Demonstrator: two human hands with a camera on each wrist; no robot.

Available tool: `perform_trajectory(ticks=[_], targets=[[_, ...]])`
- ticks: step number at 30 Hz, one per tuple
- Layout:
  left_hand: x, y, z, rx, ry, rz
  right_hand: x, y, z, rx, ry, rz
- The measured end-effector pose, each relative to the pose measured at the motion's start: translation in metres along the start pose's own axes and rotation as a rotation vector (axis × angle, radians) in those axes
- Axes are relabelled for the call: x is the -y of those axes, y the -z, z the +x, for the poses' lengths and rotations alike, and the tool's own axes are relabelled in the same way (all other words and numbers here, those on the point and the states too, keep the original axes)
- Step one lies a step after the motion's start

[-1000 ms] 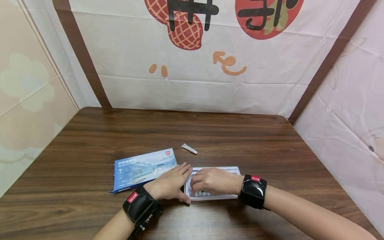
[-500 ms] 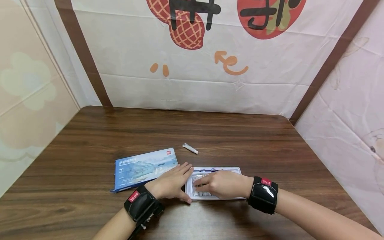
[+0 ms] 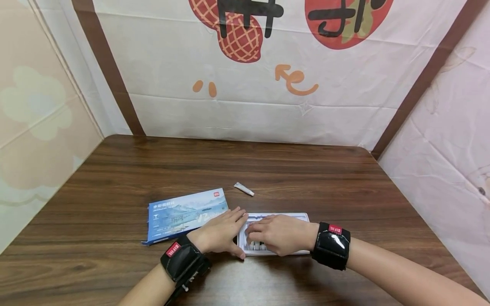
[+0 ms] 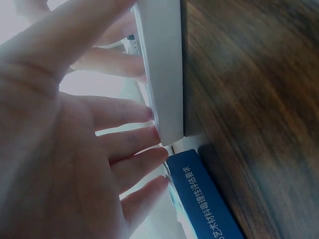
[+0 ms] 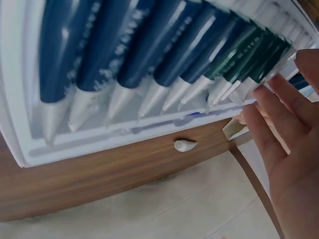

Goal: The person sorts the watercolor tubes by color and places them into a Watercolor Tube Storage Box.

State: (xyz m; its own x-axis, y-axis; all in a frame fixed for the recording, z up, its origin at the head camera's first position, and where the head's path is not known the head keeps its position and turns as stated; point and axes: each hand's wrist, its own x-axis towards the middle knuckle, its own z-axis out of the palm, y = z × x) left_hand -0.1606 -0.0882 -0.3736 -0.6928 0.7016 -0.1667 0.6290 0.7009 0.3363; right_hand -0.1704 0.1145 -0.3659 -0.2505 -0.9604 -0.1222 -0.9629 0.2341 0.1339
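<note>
A white plastic tray (image 3: 294, 216) holds a row of paint tubes (image 5: 169, 40) with blue and green labels; their white caps show along the near side in the head view. My left hand (image 3: 221, 231) rests at the tray's left end, fingers spread, thumb at the near corner. In the left wrist view its fingertips touch the tray's edge. My right hand (image 3: 281, 234) is over the tray, palm down. Its fingers (image 5: 271, 134) reach in among the tubes at the left end, fairly straight in the right wrist view. The hand hides most of the row in the head view.
A flat blue paint box (image 3: 183, 216) lies left of the tray, partly under the left hand. One loose white tube (image 3: 243, 189) lies beyond the tray. A thin blue-purple rod (image 5: 192, 118) lies in the tray's far groove. A printed cloth (image 3: 164, 110) hangs behind the table.
My right hand shifted slightly right over the tray, then a little back left, its fingers staying among the tubes. My left hand, the box and the loose tube have stayed in place.
</note>
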Motion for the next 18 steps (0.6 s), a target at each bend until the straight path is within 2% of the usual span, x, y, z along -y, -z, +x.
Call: perform_trajectory(ticks=[7, 10, 14, 18], targets=[[-0.003, -0.001, 0.002, -0.002, 0.025, 0.022, 0.005, 0.000, 0.000, 0.009, -0.023, -0.041], [-0.002, -0.002, 0.001, -0.005, 0.023, 0.020, 0.009, 0.002, 0.000, 0.044, -0.048, -0.029], [-0.001, -0.001, 0.001, -0.003, 0.021, 0.015, 0.007, 0.007, 0.000, 0.106, -0.075, 0.045], [0.000, -0.001, 0.000, 0.006, 0.023, 0.005, -0.003, 0.013, 0.001, 0.098, -0.077, 0.163]])
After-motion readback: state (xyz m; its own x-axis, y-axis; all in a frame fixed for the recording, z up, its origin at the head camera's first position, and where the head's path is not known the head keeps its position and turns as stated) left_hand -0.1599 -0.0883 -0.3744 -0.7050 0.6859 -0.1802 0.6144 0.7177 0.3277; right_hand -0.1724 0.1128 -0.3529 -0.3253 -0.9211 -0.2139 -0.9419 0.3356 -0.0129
